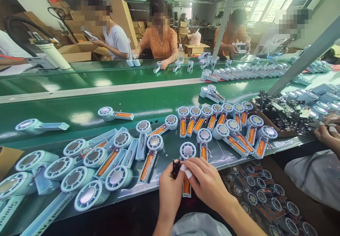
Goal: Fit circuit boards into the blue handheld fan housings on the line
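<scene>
My left hand [170,184] is closed on a small black circuit board [176,168], which stands up between its thumb and fingers. The thumb and fingertips of my right hand [208,177] are pinched together against my left thumb; whatever they grip is hidden. Right below both hands lies a light-blue handheld fan [188,151] with a round grille. Its open handle pokes out under my fingers and shows an orange battery [186,189]. Another fan [204,135] with a battery lies just beyond my right hand.
Many fan bodies [117,177] lie along the bench's left side; more rest in a row [206,111] ahead. A box of circuit boards [281,113] stands at right, near a co-worker's hand [328,133]. A box of fans [261,195] sits below. People work across the green conveyor [148,103].
</scene>
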Motion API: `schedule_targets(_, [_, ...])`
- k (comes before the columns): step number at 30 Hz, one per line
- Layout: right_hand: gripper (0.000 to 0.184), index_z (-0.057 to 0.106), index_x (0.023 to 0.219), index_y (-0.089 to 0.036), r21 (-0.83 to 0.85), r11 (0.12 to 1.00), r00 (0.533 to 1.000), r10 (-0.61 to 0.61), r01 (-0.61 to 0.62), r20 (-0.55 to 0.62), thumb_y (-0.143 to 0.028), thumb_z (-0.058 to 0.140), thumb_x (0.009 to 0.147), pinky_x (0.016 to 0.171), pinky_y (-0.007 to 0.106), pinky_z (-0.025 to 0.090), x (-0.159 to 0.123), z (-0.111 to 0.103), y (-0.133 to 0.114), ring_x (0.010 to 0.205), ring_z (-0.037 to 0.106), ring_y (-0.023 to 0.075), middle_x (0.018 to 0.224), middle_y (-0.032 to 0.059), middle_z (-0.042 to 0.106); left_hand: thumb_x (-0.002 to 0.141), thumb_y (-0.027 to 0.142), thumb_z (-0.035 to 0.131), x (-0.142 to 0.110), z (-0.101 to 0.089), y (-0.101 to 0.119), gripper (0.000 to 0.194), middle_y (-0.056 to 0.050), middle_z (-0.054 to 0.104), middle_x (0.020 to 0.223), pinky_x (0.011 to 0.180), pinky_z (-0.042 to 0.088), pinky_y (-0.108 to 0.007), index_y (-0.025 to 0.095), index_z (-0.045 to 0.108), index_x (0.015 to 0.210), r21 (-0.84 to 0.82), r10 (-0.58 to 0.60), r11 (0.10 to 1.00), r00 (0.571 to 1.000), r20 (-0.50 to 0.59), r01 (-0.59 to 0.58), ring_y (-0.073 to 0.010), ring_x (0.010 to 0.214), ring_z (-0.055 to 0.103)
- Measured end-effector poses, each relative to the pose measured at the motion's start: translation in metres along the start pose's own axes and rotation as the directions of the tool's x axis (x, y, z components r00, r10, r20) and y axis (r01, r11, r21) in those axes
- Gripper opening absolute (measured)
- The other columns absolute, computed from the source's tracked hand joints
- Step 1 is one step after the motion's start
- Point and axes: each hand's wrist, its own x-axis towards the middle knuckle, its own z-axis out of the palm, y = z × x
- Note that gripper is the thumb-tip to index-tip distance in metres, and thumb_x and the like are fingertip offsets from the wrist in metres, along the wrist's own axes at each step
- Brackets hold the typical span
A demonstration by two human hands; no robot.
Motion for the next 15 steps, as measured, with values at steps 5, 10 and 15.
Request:
schedule_targets(5, [0.021, 0.063, 0.113, -0.020, 0.016, 1.000, 0.998, -0.006, 0.007, -0.058, -0.016, 0.047, 0.101, 0.071, 0.034, 0.057, -0.003, 0.016, 0.009, 0.086, 0.069, 0.0221, 0.105, 0.0088, 0.073, 0.066, 0.046, 0.079, 0.007, -0.004, 0.002, 0.039, 0.006, 0.055, 0.056, 0.055, 0.040, -0.021, 0.015, 0.065, 0.086, -0.152, -0.159, 0.975, 0.987, 0.037, 0.162, -0.0096, 0.054, 0.047])
schedule_targets(10, [0.022, 0.066, 0.110, -0.021, 0.064, 0.998, 0.992, 0.011, -0.003, -0.125, -0.014, 0.047, 0.101, 0.069, 0.031, 0.056, -0.003, 0.021, 0.014, 0.083, 0.069, 0.0194, 0.099, 0.0074, 0.074, 0.067, 0.045, 0.078, 0.004, -0.007, 0.000, 0.046, 0.006, 0.056, 0.055, 0.053, 0.039, -0.020, 0.015, 0.062, 0.098, -0.214, -0.204, 0.954, 0.978, 0.051, 0.211, -0.0097, 0.053, 0.048])
schedule_targets(15, [0.021, 0.068, 0.107, -0.021, 0.130, 0.991, 0.992, 0.037, -0.020, -0.124, -0.013, 0.051, 0.099, 0.071, 0.029, 0.056, -0.004, 0.021, 0.017, 0.083, 0.069, 0.0180, 0.096, 0.0063, 0.072, 0.076, 0.049, 0.072, -0.001, -0.015, 0.008, 0.046, 0.000, 0.068, 0.078, 0.060, 0.046, -0.023, 0.017, 0.062, 0.108, -0.103, -0.140, 0.984, 0.988, 0.071, 0.147, -0.0118, 0.062, 0.054])
